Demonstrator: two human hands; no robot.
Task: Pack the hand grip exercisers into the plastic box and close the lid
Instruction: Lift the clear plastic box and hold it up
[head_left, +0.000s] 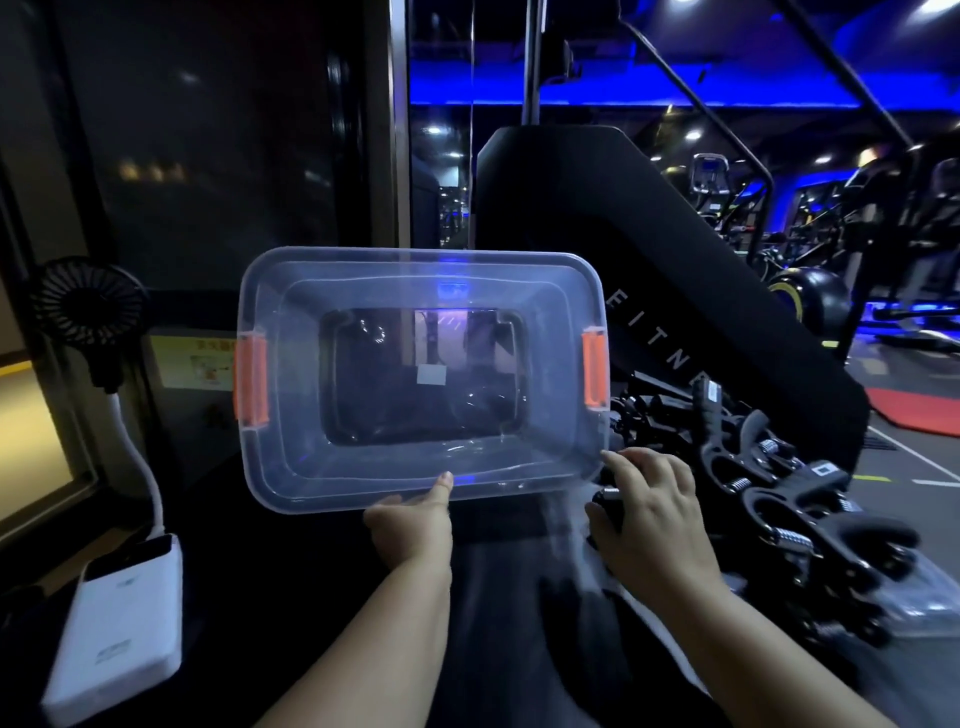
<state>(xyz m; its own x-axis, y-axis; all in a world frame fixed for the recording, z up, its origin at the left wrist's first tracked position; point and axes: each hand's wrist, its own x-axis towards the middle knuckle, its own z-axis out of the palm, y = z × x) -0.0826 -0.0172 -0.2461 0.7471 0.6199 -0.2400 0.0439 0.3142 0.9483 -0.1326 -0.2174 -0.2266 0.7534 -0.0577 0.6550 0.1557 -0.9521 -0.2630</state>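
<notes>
This is a gym: exercise machines (709, 179) fill the upper right under blue ceiling lights (623, 96), and a red mat (919, 415) lies at the right edge.

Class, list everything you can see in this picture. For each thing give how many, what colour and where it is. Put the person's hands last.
plastic box: one, clear, empty, held tilted up at centre.
latches: two, orange, one on each short side of the box.
hand grip exercisers: a pile, count unclear, black with metal springs, right of the box.
fan: one, black, on a white bendy stalk, far left.
power bank: one, white, lower left, at the foot of the stalk.
padded machine: one, black, behind the box.
left hand: grips the box's near rim, thumb on the rim.
right hand: fingers curled over one exerciser at the pile's near edge.
</notes>
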